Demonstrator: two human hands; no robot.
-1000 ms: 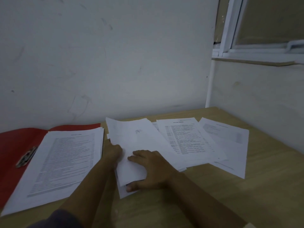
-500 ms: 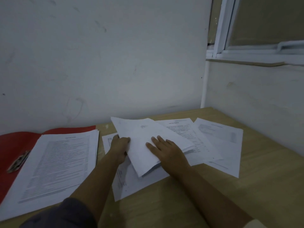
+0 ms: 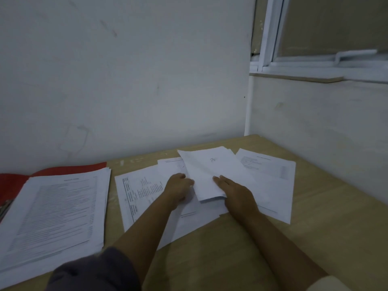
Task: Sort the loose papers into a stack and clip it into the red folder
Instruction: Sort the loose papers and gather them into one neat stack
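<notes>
A red folder (image 3: 63,170) lies open at the far left with a thick stack of printed papers (image 3: 56,217) on it. Loose printed sheets (image 3: 142,192) are spread over the middle of the wooden table (image 3: 325,217). On top of them sits a small bundle of white sheets (image 3: 210,173), blank side up. My left hand (image 3: 178,187) grips the bundle's left edge. My right hand (image 3: 233,190) rests on the bundle's near right corner with its fingers laid flat. Another printed sheet (image 3: 270,164) lies to the right.
A white wall runs along the back of the table and meets a side wall at the right, under a window frame (image 3: 270,34). The folder's metal clip (image 3: 5,206) shows at the far left edge. Bare table lies in front of the papers.
Both hands have slid the white bundle away from me and to the right, uncovering printed sheets beneath. My right hand went from the bundle's near edge to its right corner.
</notes>
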